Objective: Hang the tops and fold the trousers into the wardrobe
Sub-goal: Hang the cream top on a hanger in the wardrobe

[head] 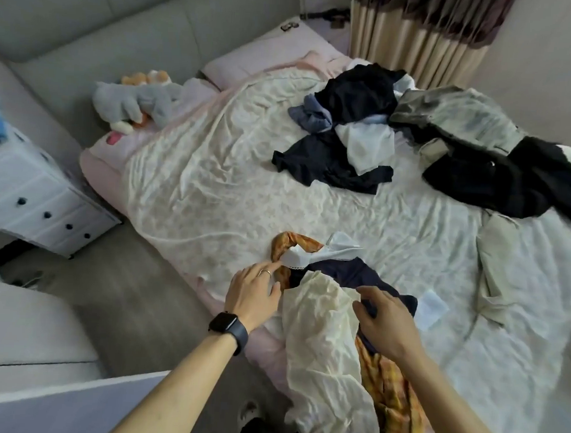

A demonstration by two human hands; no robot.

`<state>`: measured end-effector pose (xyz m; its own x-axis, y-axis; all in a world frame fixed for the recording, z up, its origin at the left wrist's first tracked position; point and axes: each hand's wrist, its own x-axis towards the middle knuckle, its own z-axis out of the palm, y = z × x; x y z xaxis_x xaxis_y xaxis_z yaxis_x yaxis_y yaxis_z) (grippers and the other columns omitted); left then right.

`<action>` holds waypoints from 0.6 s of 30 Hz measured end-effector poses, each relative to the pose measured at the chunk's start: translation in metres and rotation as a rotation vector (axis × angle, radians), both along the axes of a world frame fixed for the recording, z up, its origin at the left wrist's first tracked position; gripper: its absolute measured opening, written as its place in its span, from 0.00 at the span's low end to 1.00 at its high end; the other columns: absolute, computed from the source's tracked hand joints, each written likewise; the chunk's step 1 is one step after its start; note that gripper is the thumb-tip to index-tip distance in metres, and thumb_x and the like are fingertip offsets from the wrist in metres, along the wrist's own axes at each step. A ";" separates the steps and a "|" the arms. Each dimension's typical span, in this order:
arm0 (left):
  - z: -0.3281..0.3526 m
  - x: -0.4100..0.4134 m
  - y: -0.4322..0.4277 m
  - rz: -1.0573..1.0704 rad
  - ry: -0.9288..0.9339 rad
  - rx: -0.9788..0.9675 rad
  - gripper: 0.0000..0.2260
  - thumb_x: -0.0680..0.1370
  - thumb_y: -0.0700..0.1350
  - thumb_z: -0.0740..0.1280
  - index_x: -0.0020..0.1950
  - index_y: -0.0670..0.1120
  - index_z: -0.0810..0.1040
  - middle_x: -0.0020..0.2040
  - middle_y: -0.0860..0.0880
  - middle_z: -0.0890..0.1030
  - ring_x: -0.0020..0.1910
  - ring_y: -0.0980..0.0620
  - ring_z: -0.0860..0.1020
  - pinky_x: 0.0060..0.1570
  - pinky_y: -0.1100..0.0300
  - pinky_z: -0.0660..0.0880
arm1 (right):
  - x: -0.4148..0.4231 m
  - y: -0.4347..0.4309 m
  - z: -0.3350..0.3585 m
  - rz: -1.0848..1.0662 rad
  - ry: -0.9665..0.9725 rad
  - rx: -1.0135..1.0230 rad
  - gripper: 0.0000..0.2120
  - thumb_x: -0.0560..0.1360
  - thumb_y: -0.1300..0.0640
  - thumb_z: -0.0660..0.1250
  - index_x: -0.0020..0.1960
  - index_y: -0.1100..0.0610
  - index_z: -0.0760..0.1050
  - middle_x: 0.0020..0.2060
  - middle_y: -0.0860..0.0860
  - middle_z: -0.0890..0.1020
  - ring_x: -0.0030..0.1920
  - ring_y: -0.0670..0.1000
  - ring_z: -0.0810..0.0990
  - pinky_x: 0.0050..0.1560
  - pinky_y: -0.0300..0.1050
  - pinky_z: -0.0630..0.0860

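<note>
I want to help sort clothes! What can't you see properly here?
- Navy garment: head view, cream garment covers it; top or trousers unclear.
- Black clothes: head view, cut off by right edge.
- Right hand: fingertips buried in fabric.
- Wardrobe: outside the view.

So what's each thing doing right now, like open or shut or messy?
Left hand, open, fingertips touching the white collar.
Right hand, gripping the navy garment.
Navy garment, crumpled on the bed, unhung.
Cream garment, rumpled, draped over the bed edge.
Orange checked garment, bunched under the others.
Far clothes pile, unfolded heap.
Drawers, all shut.
Plush toy, lying down.
</note>
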<state>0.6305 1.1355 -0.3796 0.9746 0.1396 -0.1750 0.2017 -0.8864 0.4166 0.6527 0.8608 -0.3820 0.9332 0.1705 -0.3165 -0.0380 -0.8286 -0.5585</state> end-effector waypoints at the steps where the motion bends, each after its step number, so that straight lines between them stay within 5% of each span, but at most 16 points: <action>1: -0.013 0.005 -0.001 -0.015 0.045 0.001 0.20 0.80 0.49 0.63 0.73 0.54 0.71 0.71 0.54 0.73 0.69 0.51 0.71 0.69 0.56 0.64 | 0.003 -0.001 -0.010 -0.008 0.042 -0.026 0.18 0.81 0.45 0.63 0.69 0.47 0.74 0.61 0.44 0.80 0.64 0.51 0.76 0.57 0.49 0.76; 9: -0.146 0.043 0.000 -0.061 0.426 -0.102 0.23 0.81 0.52 0.62 0.76 0.55 0.66 0.75 0.54 0.68 0.71 0.49 0.69 0.65 0.53 0.72 | 0.025 0.017 -0.119 -0.127 0.337 -0.120 0.26 0.79 0.41 0.62 0.74 0.50 0.67 0.68 0.51 0.75 0.59 0.52 0.79 0.55 0.50 0.77; 13: -0.202 0.069 -0.005 -0.096 0.510 -0.167 0.26 0.80 0.52 0.64 0.77 0.54 0.63 0.76 0.54 0.64 0.70 0.48 0.69 0.60 0.52 0.74 | 0.043 0.034 -0.168 -0.272 0.381 -0.018 0.35 0.78 0.39 0.66 0.78 0.53 0.58 0.69 0.55 0.74 0.66 0.57 0.76 0.59 0.52 0.74; 15: -0.216 0.078 -0.010 -0.050 0.447 -0.162 0.18 0.79 0.55 0.65 0.68 0.53 0.70 0.68 0.53 0.68 0.61 0.47 0.75 0.51 0.52 0.75 | 0.051 0.041 -0.185 -0.317 0.420 0.005 0.33 0.78 0.42 0.67 0.78 0.52 0.60 0.60 0.52 0.79 0.62 0.56 0.78 0.55 0.50 0.75; 18: -0.213 0.084 -0.024 0.141 0.498 -0.335 0.16 0.76 0.63 0.68 0.51 0.51 0.73 0.52 0.54 0.77 0.47 0.50 0.78 0.43 0.54 0.74 | 0.048 0.052 -0.188 -0.398 0.415 0.033 0.18 0.79 0.51 0.66 0.67 0.55 0.77 0.49 0.50 0.84 0.54 0.54 0.82 0.50 0.43 0.73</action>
